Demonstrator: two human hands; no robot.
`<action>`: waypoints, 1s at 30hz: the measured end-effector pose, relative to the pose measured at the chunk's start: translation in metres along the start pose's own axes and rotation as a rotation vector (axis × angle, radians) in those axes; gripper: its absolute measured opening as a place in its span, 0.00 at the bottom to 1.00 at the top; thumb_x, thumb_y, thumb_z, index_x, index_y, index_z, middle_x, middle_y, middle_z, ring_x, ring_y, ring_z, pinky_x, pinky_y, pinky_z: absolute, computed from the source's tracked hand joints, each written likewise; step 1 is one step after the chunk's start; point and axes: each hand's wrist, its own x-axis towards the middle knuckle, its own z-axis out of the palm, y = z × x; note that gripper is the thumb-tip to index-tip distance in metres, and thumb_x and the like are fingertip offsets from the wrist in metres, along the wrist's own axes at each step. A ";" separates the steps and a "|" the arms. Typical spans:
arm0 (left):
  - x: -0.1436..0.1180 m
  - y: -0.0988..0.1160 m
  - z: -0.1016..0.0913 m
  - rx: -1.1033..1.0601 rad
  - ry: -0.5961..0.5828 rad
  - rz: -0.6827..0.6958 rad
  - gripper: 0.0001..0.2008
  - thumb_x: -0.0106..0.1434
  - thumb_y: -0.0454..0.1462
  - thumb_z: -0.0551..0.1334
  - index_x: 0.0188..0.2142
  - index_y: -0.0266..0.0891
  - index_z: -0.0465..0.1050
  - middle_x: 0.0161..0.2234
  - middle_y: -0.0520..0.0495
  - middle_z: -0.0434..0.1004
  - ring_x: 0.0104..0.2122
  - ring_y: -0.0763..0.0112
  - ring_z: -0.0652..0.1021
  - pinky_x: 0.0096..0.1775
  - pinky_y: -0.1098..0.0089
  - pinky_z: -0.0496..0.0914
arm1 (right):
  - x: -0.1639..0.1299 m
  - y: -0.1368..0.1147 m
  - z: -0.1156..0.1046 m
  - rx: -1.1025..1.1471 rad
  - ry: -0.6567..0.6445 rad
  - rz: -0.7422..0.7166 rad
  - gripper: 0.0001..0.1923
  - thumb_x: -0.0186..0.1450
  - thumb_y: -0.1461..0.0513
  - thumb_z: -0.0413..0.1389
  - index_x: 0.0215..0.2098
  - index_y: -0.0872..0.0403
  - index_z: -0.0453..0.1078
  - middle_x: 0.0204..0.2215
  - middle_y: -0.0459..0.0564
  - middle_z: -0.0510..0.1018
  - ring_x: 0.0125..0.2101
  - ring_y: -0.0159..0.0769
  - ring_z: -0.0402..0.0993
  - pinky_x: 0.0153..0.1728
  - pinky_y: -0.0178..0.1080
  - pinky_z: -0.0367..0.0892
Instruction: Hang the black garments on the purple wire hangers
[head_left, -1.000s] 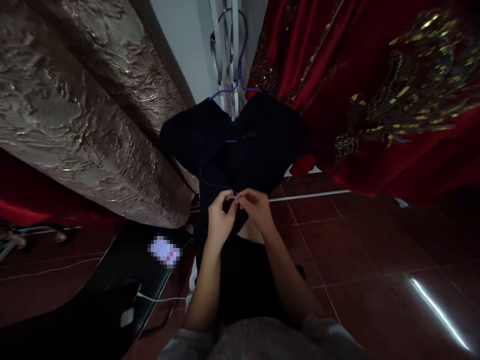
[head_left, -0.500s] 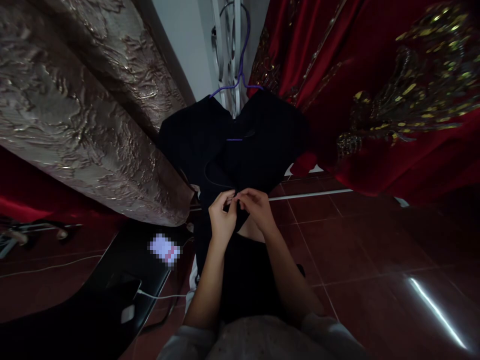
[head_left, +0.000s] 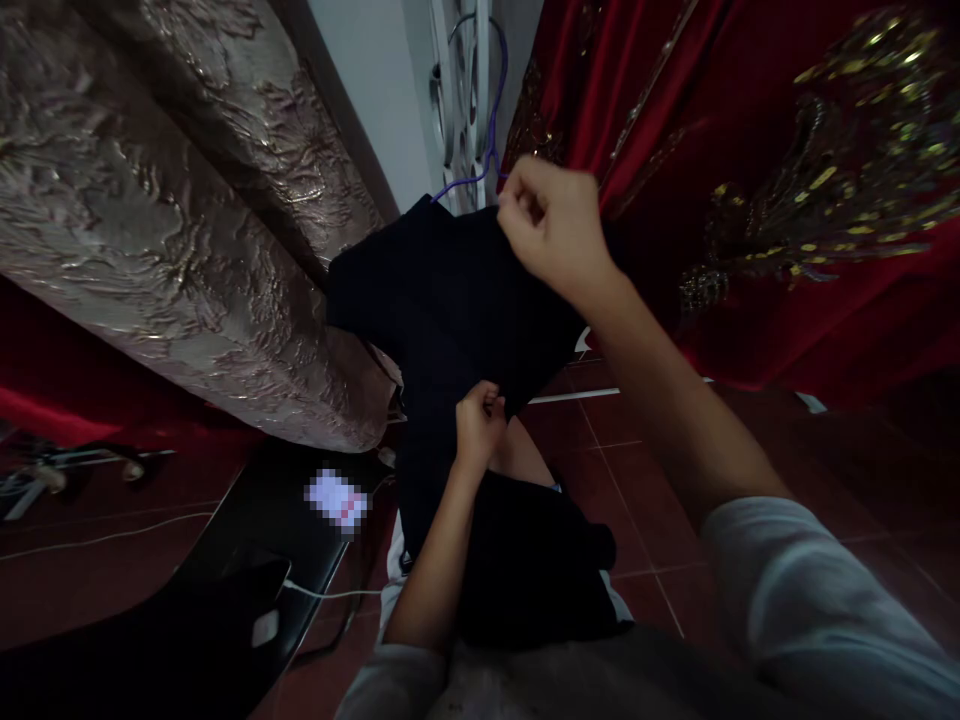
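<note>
The left hand (head_left: 480, 420) is closed, pinching the lower edge of the black garment (head_left: 450, 300) near the centre of the view. This garment hangs on a purple hanger (head_left: 487, 150) at 12 o'clock. The right hand (head_left: 551, 225), higher at 1 o'clock, grips the garment's top by the hanger. A red embroidered cloth (head_left: 750, 200) hangs at 2 o'clock.

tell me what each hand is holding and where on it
Both hold the black garment on the purple hanger. The left hand pinches its lower front edge; the right hand grips its top, near the collar by the hanger.
</note>
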 end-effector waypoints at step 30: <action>0.209 0.079 -0.161 -0.551 0.673 -0.054 0.15 0.80 0.36 0.49 0.34 0.39 0.61 0.35 0.53 0.70 0.51 0.78 0.69 0.56 0.71 0.63 | -0.079 -0.016 0.080 0.395 0.046 0.461 0.13 0.58 0.68 0.56 0.19 0.53 0.57 0.15 0.39 0.60 0.19 0.25 0.56 0.23 0.33 0.52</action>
